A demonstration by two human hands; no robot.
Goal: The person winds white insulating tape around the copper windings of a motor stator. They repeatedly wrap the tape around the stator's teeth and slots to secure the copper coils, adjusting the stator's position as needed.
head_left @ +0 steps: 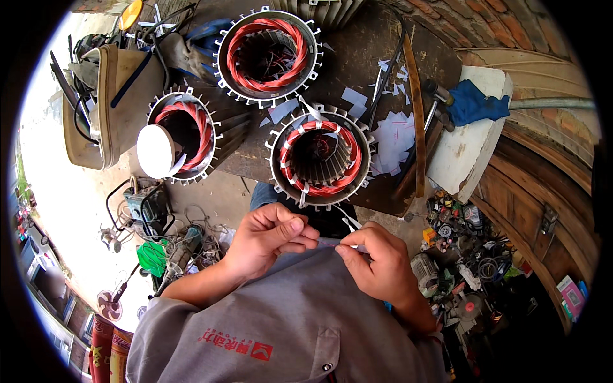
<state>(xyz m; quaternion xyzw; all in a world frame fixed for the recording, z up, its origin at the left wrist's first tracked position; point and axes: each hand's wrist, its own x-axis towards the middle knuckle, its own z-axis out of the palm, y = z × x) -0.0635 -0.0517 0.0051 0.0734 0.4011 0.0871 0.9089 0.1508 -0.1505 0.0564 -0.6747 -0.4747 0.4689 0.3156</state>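
My left hand (271,235) is closed in a pinch before my chest; what its fingertips hold is too small to make out. A thin reddish strand (327,245) shows in the gap between my hands. The thumb and forefinger of my right hand (381,260) are pressed together on a narrow white strip (359,248). Just beyond the hands stands a finned motor stator (276,167), its ring of red windings (350,180) bound in places with white tape. A white tape end (348,218) hangs between that stator and my right hand.
Two more wound stators (311,38) (212,167) stand on the dark workbench (357,54), one bearing a white round lid (156,151). Paper pieces (393,142), a hammer (438,96) and a blue cloth (472,104) lie rightward. A bucket (121,96) is left; machine parts crowd the floor.
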